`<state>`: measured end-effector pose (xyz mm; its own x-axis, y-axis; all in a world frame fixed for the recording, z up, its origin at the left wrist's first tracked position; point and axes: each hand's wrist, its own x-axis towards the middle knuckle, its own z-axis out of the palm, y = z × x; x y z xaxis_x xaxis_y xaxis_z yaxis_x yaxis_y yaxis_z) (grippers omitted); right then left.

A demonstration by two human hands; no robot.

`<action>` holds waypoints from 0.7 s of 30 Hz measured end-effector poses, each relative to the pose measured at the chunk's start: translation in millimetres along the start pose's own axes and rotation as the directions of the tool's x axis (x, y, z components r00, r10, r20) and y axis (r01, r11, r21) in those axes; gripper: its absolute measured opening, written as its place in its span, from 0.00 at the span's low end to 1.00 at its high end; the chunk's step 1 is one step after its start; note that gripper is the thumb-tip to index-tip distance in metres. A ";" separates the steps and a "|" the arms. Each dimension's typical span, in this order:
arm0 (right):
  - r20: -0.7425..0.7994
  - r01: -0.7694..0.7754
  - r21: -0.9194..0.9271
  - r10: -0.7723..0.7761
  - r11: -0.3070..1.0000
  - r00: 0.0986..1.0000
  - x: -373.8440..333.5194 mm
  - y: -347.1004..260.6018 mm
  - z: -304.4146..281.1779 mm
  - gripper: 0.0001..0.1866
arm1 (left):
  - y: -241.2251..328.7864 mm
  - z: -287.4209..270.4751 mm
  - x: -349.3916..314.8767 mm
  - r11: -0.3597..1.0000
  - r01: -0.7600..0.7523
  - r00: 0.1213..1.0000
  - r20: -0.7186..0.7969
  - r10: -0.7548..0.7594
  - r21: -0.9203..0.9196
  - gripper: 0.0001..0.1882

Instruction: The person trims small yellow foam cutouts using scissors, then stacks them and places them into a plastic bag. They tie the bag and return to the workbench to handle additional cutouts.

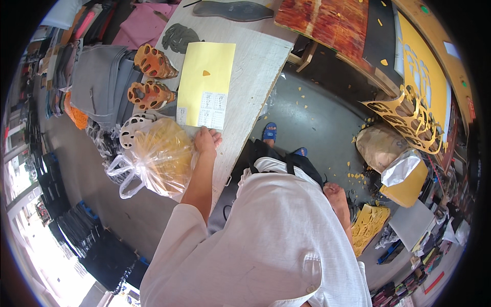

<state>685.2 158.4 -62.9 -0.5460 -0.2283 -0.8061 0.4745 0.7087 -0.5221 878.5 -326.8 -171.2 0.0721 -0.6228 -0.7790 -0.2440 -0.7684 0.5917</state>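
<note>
On the light wood-grain table (255,77), my left hand (207,140) lies at the near edge of a yellow sheet (207,61). Its fingers are loosely bent but apart, with the tips touching the white printed labels (212,108) on that sheet. A small orange-yellow cut piece (206,73) sits in the sheet's upper half. Left of my forearm is a knotted clear plastic bag (162,156) with yellow contents. Two orange-brown shoes (155,62) with cut-out holes stand beyond it, near a white perforated shoe (134,129). My right hand (335,191) hangs at my side, fingers mostly hidden.
Stacked grey sheets (97,82) stand left of the shoes. A dark green bundle (179,38) and a grey sole-shaped piece (232,10) lie at the table's far end. Rightward are a red-patterned board (325,23), a cut-out yellow sheet (409,120), a brown paper sack (378,146) and floor scraps.
</note>
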 end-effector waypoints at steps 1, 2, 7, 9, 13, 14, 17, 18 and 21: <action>-0.001 0.011 -0.002 -0.011 1.000 1.000 -1.3 -1.5 1.1 0.09 | 0.7 0.9 0.2 1.000 0.007 1.000 0.000 -0.007 0.003 0.21; -0.007 0.005 -0.006 -0.005 1.000 1.000 -2.7 -3.2 2.4 0.09 | 1.0 1.6 0.3 1.000 0.009 1.000 0.002 -0.009 0.007 0.21; -0.061 -0.028 0.001 0.028 1.000 0.998 -9.5 -16.9 8.2 0.09 | 0.7 5.4 -0.1 0.998 -0.013 0.999 0.048 0.010 0.062 0.19; -0.048 -0.015 -0.022 0.014 1.000 0.999 -11.5 -23.3 9.4 0.10 | -0.3 7.9 -1.0 0.996 -0.026 0.996 0.082 0.019 0.091 0.19; -0.050 -0.013 -0.041 0.011 0.999 0.999 -13.1 -30.1 10.4 0.13 | -4.7 14.0 -3.9 0.992 -0.037 0.993 0.113 0.024 0.118 0.19; -0.049 -0.016 -0.035 0.014 0.999 0.999 -12.7 -29.8 10.4 0.13 | -6.0 15.0 -4.7 0.992 -0.038 0.992 0.120 0.023 0.121 0.19; -0.033 -0.020 0.004 0.021 1.000 0.999 -9.2 -25.4 10.0 0.12 | -9.5 15.1 -6.9 0.992 -0.029 0.992 0.127 0.013 0.123 0.18; -0.019 -0.019 0.030 0.020 0.999 1.000 -7.5 -23.1 9.7 0.12 | -10.4 14.2 -7.4 0.992 -0.032 0.992 0.128 0.016 0.124 0.18; 0.005 -0.022 0.048 0.022 0.999 1.000 -2.4 -17.2 8.2 0.11 | -12.1 10.4 -8.7 0.988 -0.021 0.988 0.153 -0.002 0.151 0.18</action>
<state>684.0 141.3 -54.2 -0.5321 -0.2160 -0.8186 0.5187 0.6810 -0.5169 870.8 -310.6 -173.8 -0.0758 -0.5911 -0.8030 -0.3890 -0.7240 0.5696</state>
